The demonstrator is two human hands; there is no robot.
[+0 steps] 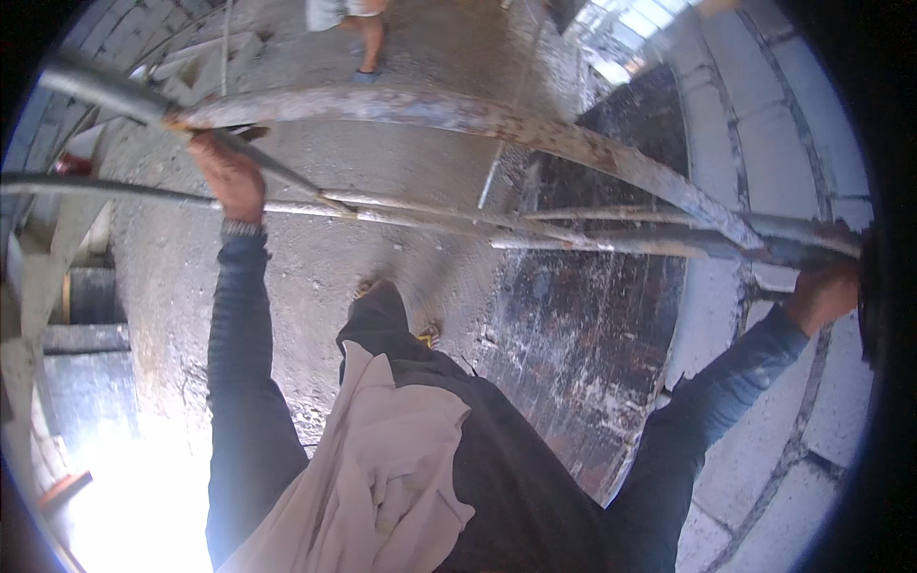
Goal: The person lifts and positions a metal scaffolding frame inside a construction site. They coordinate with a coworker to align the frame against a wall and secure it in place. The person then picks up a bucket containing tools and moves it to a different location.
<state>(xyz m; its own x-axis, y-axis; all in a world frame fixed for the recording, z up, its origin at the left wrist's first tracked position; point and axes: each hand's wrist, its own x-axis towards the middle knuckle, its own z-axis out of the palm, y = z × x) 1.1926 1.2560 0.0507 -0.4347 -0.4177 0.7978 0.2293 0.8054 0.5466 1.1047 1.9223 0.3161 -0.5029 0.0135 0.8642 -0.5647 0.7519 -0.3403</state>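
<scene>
A metal scaffold frame of rusty, paint-spattered tubes spans the view in front of me, held off the ground. Near its left corner, where several tubes meet, my left hand is closed on it, the fingertips hidden behind the pipe. At the far right my right hand grips the tubes at the other side, partly lost in the dark rim of the picture. A curved tube bows between the two sides, with thinner braces below it. A beige cloth hangs down my front over dark clothing.
A pale block wall rises close on the right, with a dark, white-smeared board along its foot. Ahead, another person's leg shows on the rough grey floor. Blocks and a dark opening line the left; glare fills the lower left.
</scene>
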